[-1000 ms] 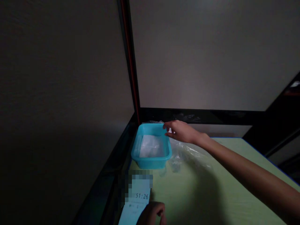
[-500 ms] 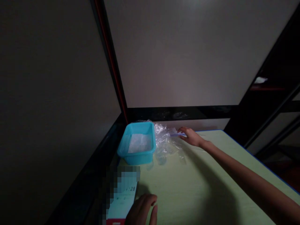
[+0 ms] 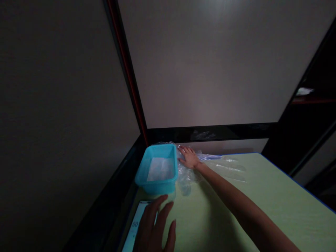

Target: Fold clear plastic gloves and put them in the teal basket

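My right hand reaches to the far side of the table and lies on crumpled clear plastic bags, its fingers spread. Right beside its fingertips stands a turquoise plastic basin with a white sheet lying on its bottom. My left hand hovers at the near edge with fingers apart and nothing in them. It partly covers a phone with a lit screen.
The pale green table has a blue edge and meets a grey wall panel at the back. A dark wall closes the left side. Dark shelving stands at the right.
My right hand has moved left over the plastic bags towards the basin, and the clear plastic now spreads further right. My left hand has risen and its fingers have opened over the phone.
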A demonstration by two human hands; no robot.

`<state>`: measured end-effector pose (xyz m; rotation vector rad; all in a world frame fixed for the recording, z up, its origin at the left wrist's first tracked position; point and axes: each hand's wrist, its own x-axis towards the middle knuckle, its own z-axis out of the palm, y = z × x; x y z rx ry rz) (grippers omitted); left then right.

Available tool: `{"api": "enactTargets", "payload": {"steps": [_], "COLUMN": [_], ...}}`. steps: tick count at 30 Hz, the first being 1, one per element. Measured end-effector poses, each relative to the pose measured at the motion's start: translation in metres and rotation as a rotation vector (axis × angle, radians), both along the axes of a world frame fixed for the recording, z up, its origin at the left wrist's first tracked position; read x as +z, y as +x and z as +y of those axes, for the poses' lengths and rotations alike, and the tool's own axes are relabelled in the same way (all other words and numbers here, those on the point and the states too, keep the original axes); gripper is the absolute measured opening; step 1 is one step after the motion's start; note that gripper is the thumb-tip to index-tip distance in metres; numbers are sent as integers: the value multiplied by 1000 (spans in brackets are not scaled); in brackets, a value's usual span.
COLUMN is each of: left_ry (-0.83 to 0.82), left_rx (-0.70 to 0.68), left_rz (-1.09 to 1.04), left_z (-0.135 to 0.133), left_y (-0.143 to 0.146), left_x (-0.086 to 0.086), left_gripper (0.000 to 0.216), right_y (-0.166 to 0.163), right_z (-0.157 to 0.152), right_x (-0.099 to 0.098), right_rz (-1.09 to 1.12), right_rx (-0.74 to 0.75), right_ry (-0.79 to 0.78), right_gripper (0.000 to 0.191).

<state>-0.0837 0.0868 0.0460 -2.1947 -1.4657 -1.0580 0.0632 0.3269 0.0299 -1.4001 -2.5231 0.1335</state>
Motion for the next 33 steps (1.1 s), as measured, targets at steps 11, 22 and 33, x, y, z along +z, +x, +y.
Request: {"api": "enactTargets", "payload": {"steps": [11, 22, 33], "left_ry": [-182, -275, -299], "left_rx": [135, 172, 161], "left_rz": [165, 140, 111], "left_z": [66, 75, 76], "left_y": [-3, -5, -9], "left_x": [21, 15, 15], "left_gripper": [41, 22, 20], "right_y": [-7, -4, 14], "right_z": [0, -7, -42], "right_x": [-20, -28, -29], "right_rz": [-48, -95, -84], "right_rx": [-60, 32, 94], "right_ry": [-102, -171, -193], "right_gripper": [63, 55, 53]}}
